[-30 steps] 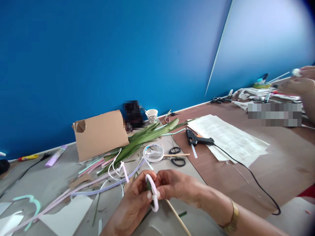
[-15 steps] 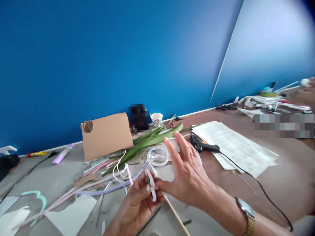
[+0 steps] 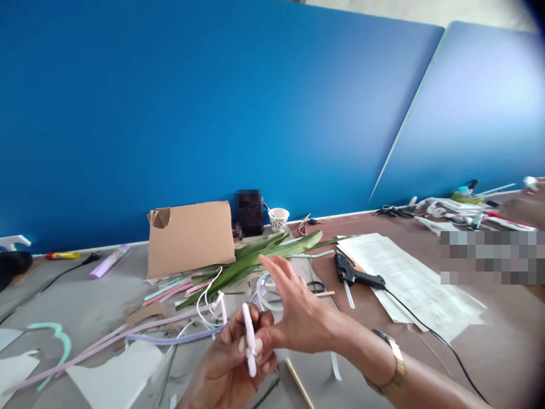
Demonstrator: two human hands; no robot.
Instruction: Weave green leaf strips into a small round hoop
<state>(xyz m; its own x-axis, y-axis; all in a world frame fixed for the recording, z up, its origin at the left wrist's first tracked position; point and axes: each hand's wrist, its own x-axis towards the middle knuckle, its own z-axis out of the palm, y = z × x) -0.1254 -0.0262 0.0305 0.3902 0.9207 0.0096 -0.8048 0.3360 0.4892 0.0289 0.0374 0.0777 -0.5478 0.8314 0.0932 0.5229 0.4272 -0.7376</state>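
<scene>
Ring is being pinched in left hand.
Right hand is being held open, empty, at 3 o'clock.

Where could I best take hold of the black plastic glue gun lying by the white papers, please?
Grip the glue gun by its handle, the end where the black cable leaves, coming down from the right; it lies flat on its side with that end pointing right.
</scene>
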